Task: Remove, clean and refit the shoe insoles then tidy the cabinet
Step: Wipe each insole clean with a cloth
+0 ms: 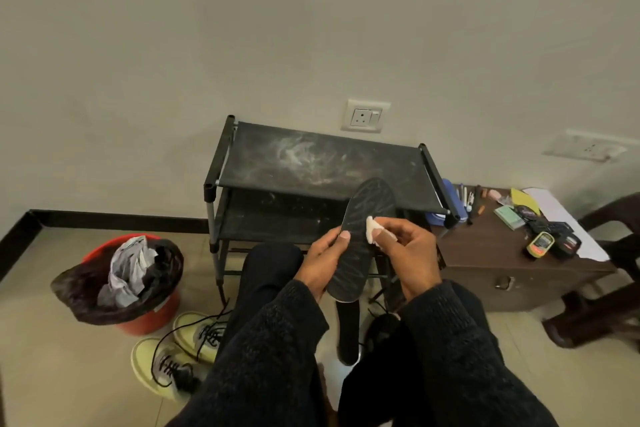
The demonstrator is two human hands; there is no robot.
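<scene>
Cleaning of one insole [363, 236] is judged to be the step in hand. The insole is held up in front of the person, above the lap, with its long axis running from the heel end near the wrists up and slightly right to the toe end, which is seen against the rack [311, 163]. The dark face is turned toward the camera and is streaked with pale marks.

The insole is gripped at its left edge, about midway along, by the left hand [325, 263]: the thumb is laid across the front face and the fingers are curled behind. A small white wipe [372, 230] is pinched in the fingertips of the right hand [405, 253] and is pressed against the right edge of the insole, just above the middle. Both grips are thus clenched, one on the insole, one on the wipe.

The coming stroke is judged to turn on that axis: the toe half lies up and away from the wipe, the heel half down and toward the body, so the wipe would have to be drawn along the length while the left hand steadies the piece. The right hand is the nearer to the uncleaned toe end.

A second insole [348, 329] is seen below, between the knees. Two pale shoes [180, 347] with loose black laces lie on the floor at the left, beside a red bin [138, 319]. The top shelf of the rack is dusty.
</scene>
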